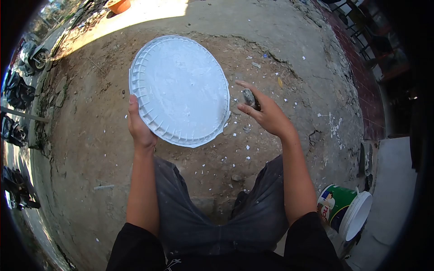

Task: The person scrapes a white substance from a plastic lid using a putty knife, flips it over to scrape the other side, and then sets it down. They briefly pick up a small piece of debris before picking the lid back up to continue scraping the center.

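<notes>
A round white bucket lid [181,88] with a ribbed rim is held up over the ground, tilted, its flat face toward me. Gripping its lower left edge is my left hand [141,128], thumb on the rim and the other fingers out of sight behind it. Just right of the lid, not touching it, my right hand [271,115] is curled around what looks like a grey stone [248,97]. The stone's end shows between thumb and forefinger. Small white flakes lie on the ground below.
A green and white paint bucket [337,205] lies tipped on its side at lower right, by a pale wall [395,189]. An orange pot [119,6] stands at the top. A scooter [35,56] is parked at far left. Cracked concrete borders the dirt.
</notes>
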Available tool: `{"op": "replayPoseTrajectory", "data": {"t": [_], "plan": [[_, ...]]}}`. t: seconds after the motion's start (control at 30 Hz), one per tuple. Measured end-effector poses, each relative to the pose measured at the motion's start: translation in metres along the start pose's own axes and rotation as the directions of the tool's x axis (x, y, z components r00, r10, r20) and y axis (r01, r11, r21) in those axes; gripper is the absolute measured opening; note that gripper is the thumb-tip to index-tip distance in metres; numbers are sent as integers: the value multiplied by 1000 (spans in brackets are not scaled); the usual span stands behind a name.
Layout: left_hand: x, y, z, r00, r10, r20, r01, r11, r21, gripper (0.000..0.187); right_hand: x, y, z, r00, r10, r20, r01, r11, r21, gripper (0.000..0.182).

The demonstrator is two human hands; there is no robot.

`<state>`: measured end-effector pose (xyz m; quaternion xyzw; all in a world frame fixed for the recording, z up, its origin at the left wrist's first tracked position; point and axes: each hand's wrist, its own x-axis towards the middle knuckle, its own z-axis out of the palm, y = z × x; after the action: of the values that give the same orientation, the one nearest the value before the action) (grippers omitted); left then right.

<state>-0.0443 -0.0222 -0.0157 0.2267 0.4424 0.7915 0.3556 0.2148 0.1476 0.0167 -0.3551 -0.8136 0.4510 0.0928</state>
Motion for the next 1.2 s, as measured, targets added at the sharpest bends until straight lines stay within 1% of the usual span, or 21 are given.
{"op": "replayPoseTrajectory", "data": {"t": [0.03,0.07,0.13,0.17,0.23,0.27,0.33,0.37,0.43,0.47,0.5,0.53,0.57,0.63,0.7,0.73,0.83,0.9,0.97,1.0,1.2], "plan": [[-1,0,-2,1000,0,-3,0,1000,1,66,-2,-7,5,973,-185,-140,199,976,88,43],[-1,0,-3,1000,-2,4,2,1000,17,66,-1,-16,6,973,-185,-139,198,976,88,43],[-1,0,-3,1000,-5,15,4,1000,28,66,-1,-29,7,980,55,-194,-26,989,148,46],[-2,-1,-3,1000,-9,29,8,999,36,66,1,-24,9,979,56,-197,-27,989,146,46],[-2,0,-2,999,-11,46,9,999,44,66,7,-16,15,938,-312,-149,261,922,-287,48],[-2,1,-2,997,-6,77,2,998,61,66,6,-14,16,938,-312,-150,261,922,-287,48],[-4,2,0,995,-3,102,-5,997,80,66,3,-30,18,841,-361,-402,399,917,10,43],[-5,3,1,993,-14,115,3,995,99,66,5,-25,22,844,-361,-396,398,917,13,43],[-8,3,1,992,-28,125,13,993,117,65,6,-15,26,786,-166,-595,564,588,580,37],[-9,2,0,986,-30,164,10,993,118,65,7,-13,32,793,-123,-596,556,546,627,32],[-10,1,1,978,-32,207,7,993,118,64,8,-15,33,791,-122,-600,557,551,622,32],[-10,1,3,976,-32,215,8,994,112,64,8,-17,33,846,-352,-400,404,913,52,31],[-11,1,4,970,-41,238,21,996,86,64,7,-17,32,925,-367,-102,236,763,-602,31],[-10,2,5,963,-58,262,41,997,70,64,3,-16,27,899,-389,-202,247,831,-498,26],[-9,5,-1,973,-138,185,127,990,69,64,-4,-31,5,811,-336,-479,406,913,47,21],[-8,7,-5,974,-137,181,127,990,68,64,-5,-35,6,747,-270,-608,506,823,257,7],[-3,17,-8,928,-233,289,268,960,-86,63,-18,-37,-11,692,-379,-614,677,635,371,11],[-4,21,-2,940,-280,196,310,940,-143,62,-29,-50,-8,704,-384,-598,670,639,379,19],[-3,18,-5,929,-319,189,348,925,-151,62,-33,-59,-2,429,-706,-563,755,623,-207,17],[-2,17,-7,918,-351,184,381,909,-166,62,-34,-61,-5,377,-762,-526,736,591,-330,17],[-5,15,-10,859,-417,297,470,873,-134,58,-29,-35,-22,392,-483,-783,612,772,-171,22]]}}
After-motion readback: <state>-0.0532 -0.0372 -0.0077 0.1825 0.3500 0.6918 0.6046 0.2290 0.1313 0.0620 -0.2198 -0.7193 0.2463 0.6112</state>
